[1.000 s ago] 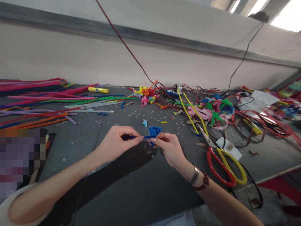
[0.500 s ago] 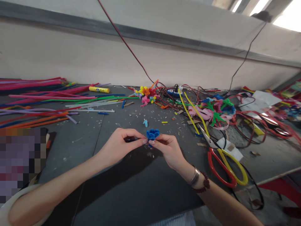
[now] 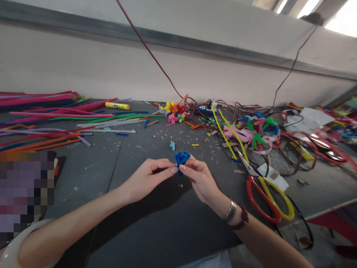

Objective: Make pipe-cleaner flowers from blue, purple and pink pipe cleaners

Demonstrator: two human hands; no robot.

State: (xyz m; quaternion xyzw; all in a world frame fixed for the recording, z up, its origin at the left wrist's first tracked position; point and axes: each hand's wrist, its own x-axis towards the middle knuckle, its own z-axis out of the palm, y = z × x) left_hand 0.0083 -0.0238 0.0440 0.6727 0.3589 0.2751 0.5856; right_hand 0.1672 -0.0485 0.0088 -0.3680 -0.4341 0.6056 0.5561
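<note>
Pipe-cleaner flower (image 3: 182,158) sits between left hand (image 3: 149,178) and right hand (image 3: 200,180), both grips pinching its base.

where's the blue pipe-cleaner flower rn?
Head view, centre: the blue flower is pinched between the left hand and right hand above the table, left of the scissors.

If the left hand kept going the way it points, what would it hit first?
Almost at once the right hand, pinching the blue pipe-cleaner flower; the left hand looks nearly against it.
</note>
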